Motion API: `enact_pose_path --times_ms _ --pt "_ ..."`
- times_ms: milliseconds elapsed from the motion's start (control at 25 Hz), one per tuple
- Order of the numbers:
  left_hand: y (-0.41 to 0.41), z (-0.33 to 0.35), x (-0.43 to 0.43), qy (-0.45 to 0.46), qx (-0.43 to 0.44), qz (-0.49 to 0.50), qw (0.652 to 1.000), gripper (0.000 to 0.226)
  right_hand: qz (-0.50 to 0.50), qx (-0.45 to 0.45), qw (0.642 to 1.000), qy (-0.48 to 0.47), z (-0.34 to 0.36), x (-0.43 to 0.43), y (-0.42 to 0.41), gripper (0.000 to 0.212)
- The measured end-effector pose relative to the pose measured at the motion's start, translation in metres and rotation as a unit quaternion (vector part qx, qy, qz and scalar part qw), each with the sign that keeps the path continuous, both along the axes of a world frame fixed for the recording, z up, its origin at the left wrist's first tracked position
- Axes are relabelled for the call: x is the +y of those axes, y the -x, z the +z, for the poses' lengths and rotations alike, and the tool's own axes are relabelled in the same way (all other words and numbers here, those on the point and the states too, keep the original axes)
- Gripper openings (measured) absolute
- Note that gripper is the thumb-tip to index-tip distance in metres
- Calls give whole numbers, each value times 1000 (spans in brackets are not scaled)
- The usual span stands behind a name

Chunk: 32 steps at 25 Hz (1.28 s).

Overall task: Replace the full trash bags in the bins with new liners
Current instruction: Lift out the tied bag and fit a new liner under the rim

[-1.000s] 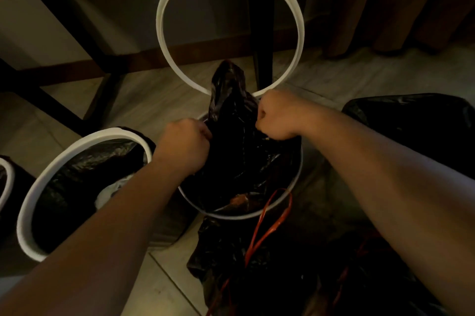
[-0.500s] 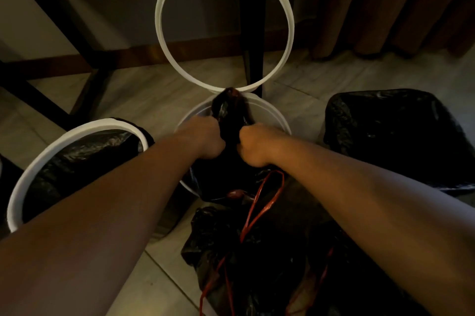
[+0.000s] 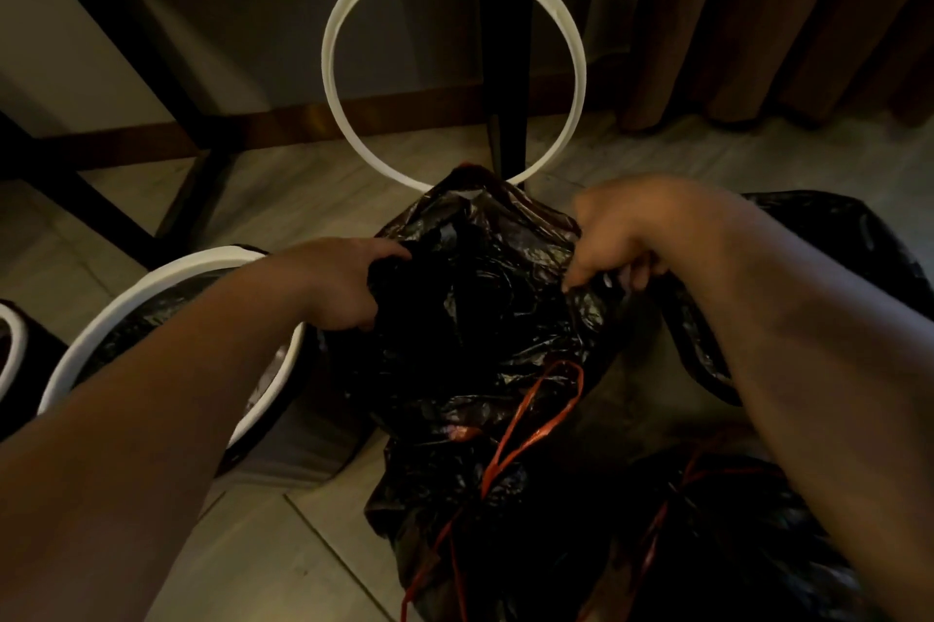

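Dim tiled floor (image 3: 283,571), dark curtain (image 3: 758,14) behind at the right, black furniture legs (image 3: 505,65) against the wall. Centre of view: black trash bag (image 3: 470,298), bunched and crumpled, hiding the bin beneath so that no rim shows; white retaining ring (image 3: 455,60) tipped upright just behind it. Left hand (image 3: 333,282) clamped on a fold at the bag's left edge; right hand (image 3: 621,237) pinching the right edge, fingertips (image 3: 576,275) curled into the plastic. Both grips roughly level, on opposite sides of the bag's mouth, bulk of the bag hanging below and between them, toward the wearer. Red drawstring (image 3: 530,424) trailing from the bag's near side down over more black plastic on the floor. Neighbouring bin with white rim (image 3: 151,287) at the left, lined in black, close beside the left forearm. Likely next: straight upward pull, both hands equally near, or a spreading of the mouth; which of the two, not decidable. Watch for the ring catching on the plastic.
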<state>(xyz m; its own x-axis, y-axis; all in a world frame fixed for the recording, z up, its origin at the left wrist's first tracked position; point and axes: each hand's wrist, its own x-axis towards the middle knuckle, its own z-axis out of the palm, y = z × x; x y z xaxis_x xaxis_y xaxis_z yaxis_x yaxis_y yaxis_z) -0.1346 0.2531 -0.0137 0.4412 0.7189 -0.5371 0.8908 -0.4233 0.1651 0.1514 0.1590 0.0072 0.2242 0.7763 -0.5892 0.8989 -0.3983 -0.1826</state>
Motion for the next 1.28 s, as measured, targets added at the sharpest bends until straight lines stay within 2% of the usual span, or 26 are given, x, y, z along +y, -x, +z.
enact_pose_path --times_ms 40,120,160,240,360,440,480,560,640,720,800,920,1120,1280 --pt "-1 4 3 20 -14 13 1000 94 8 -23 999 -29 0 3 -1 39" --pt "-10 7 7 -7 -66 21 998 89 22 -86 980 -176 -9 13 3 50" --pt "-16 4 6 -40 -92 11 995 82 14 -81 966 -247 -16 17 10 46" --pt "-29 -9 3 -107 -132 -18 985 65 -16 -25 949 -315 -34 23 21 29" --pt "-40 -24 2 -158 -172 -12 972 52 -64 30 944 -322 -52 25 20 13" --pt "-37 -22 7 -149 -199 30 968 46 -126 75 938 -314 -50 27 9 16" --pt "-33 -21 10 -145 -183 43 971 39 -161 108 932 -305 -47 29 2 19" --pt "-23 -18 17 -140 -86 21 986 27 -215 177 919 -279 -42 32 -8 21" --pt "-21 -15 21 -113 -18 -7 993 19 -195 190 932 -241 -43 35 -8 23" --pt "-28 -12 24 -91 -70 9 993 20 -123 155 960 -199 -48 39 -3 25" --pt "-39 -13 25 -120 -123 0 985 28 -78 142 968 -190 -53 41 -2 26" --pt "-46 -21 27 -131 -179 5 975 31 -93 180 951 -233 -57 39 -11 26" --pt "-20 -27 34 -113 -226 25 967 17 -161 243 918 -269 -69 45 -12 25" --pt "2 -25 44 -9 -334 115 936 24 -253 334 870 -259 -77 55 -9 20"
